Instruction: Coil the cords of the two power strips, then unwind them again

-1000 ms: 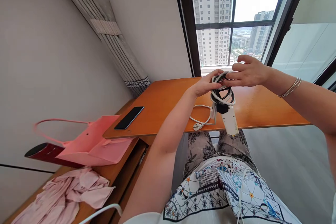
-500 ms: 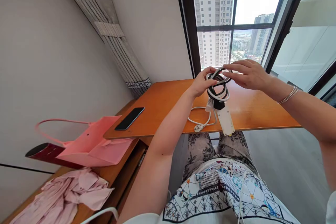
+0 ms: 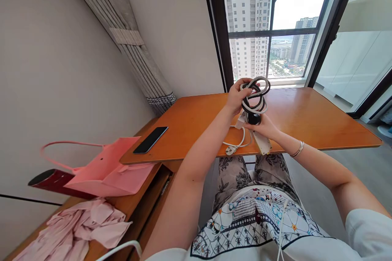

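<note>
Coiled black and white cables (image 3: 257,108) are gripped by my left hand (image 3: 237,97) at their upper left, above the wooden table. Below the coil, my right hand (image 3: 266,126) closes around a black plug (image 3: 254,118) and the upper end of a white power strip (image 3: 262,143). The strip's lower end points toward me at the table's near edge. A white plug or adapter (image 3: 240,121) sits just left of the black one. From there a thin white cord loops down to a white plug (image 3: 231,149) on the table.
A phone (image 3: 151,140) lies on the left of the wooden table (image 3: 196,118). Left of it, a pink bag (image 3: 107,171), a dark red cylinder (image 3: 58,181) and pink cloth (image 3: 85,224) rest on a lower wooden cabinet. A window (image 3: 272,32) stands behind the table.
My right hand has left the top of the coil and moved down to the black plug and power strip. My left hand still holds the cables in nearly the same place.
</note>
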The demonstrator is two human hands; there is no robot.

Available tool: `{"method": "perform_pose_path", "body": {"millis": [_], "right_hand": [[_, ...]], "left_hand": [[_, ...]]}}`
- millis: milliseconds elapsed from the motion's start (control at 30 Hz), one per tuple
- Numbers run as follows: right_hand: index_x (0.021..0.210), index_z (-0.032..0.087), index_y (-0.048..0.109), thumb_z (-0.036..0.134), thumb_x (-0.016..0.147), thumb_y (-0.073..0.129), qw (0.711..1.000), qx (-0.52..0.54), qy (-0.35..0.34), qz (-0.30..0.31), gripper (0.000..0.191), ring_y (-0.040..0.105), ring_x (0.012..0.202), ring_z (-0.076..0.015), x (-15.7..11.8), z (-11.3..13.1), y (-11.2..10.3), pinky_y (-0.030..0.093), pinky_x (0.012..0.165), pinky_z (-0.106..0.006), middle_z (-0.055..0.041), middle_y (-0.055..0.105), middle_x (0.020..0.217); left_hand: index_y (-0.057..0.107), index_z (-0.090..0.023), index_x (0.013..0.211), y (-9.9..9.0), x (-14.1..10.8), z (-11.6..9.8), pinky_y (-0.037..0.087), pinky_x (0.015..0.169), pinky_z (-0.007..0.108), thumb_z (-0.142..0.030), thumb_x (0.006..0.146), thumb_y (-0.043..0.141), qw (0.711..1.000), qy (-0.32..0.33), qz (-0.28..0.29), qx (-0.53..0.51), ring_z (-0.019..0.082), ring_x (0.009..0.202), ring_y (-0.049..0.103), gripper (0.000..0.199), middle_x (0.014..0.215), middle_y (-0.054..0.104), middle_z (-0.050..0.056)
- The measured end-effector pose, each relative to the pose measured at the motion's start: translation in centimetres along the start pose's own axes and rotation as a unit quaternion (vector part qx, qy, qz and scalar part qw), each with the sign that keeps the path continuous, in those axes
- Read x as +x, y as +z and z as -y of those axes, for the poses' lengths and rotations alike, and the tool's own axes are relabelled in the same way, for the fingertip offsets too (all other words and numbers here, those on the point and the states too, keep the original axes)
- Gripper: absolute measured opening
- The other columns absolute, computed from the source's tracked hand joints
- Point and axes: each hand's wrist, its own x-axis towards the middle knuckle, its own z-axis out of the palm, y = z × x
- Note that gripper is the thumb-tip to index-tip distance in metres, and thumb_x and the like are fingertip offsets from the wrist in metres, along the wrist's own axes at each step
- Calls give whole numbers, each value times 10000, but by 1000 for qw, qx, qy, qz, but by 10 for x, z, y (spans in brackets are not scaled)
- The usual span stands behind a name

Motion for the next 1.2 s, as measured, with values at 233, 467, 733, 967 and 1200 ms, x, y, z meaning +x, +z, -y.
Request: {"method": "perform_pose_path", "body": {"millis": [233,467,733,967,1200], "right_hand": [[1127,191,644,441,666,844,998,5,-40,-46,562,632,1117,-288,19,0,17,477,1028,-469,-90,717,1174],[1100,174,665,330,659,832,990,120,65,-24,497,656,1025,-245,38,-4,40,491,987,-430,-68,733,1108],[982,206,665,323,632,869,937,305,167,-41,422,674,850,-204,50,-5,70,550,864,-384,-17,743,907],[907,197,649,355,654,836,931,303,180,-98,351,666,838,-208,52,-19,71,551,808,-360,-25,734,876],[893,205,646,387,676,824,931,295,202,-70,335,660,812,-206,53,-29,71,547,784,-357,-7,705,788]], "left_hand": [[619,-218,1135,-33,0,2,531,1006,373,-449,742,770,999,-21,-23,-8,257,1200,659,481,1228,695,77],[415,-244,1420,-74,-16,33,554,959,400,-359,732,796,991,-110,-62,46,201,1010,701,794,1134,670,40],[445,-195,1403,-98,-23,49,427,1109,445,-452,763,768,973,-91,-77,197,281,1253,595,762,1352,617,138],[600,-166,1109,-112,-71,71,510,912,377,-656,890,532,943,-191,-26,272,241,975,655,541,1009,694,84],[611,-206,1072,-114,-74,46,494,903,392,-471,993,405,838,-162,-48,518,264,979,670,345,993,719,95]]}}
